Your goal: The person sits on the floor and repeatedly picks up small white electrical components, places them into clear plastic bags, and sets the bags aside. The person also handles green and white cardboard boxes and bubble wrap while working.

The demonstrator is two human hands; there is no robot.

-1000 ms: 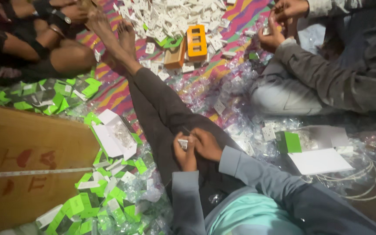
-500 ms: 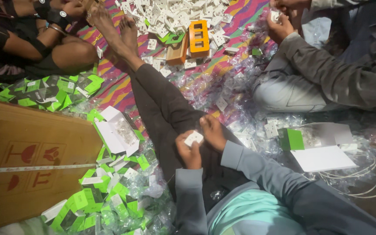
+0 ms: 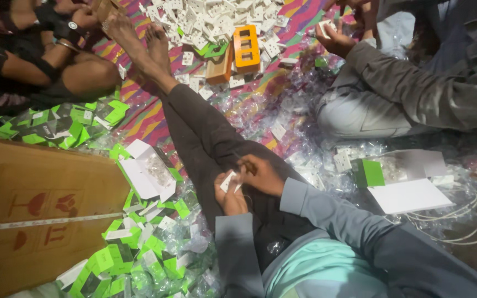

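Observation:
I sit on the floor with my legs stretched out in dark trousers. My left hand (image 3: pixel 228 197) and my right hand (image 3: pixel 260 174) meet over my lap. Both hold a small white flat piece (image 3: pixel 228 181) between their fingers. An open white and green box (image 3: pixel 146 171) lies just left of my thigh. A heap of green and white small boxes (image 3: pixel 133 254) spreads below it. Clear plastic wrappers (image 3: pixel 260 113) cover the floor around my legs.
A large brown cardboard carton (image 3: pixel 34 215) lies at the left. An orange tray (image 3: pixel 247 48) stands by a pile of white pieces (image 3: pixel 211 19) past my feet. Two other people sit at the top left (image 3: pixel 45 66) and right (image 3: pixel 415 88). An open white box (image 3: pixel 409 185) and white cables (image 3: pixel 459 215) lie at the right.
My view has shifted slightly, so things sit a little lower in frame. My hands stay together on my lap and the white piece now shows between the fingers.

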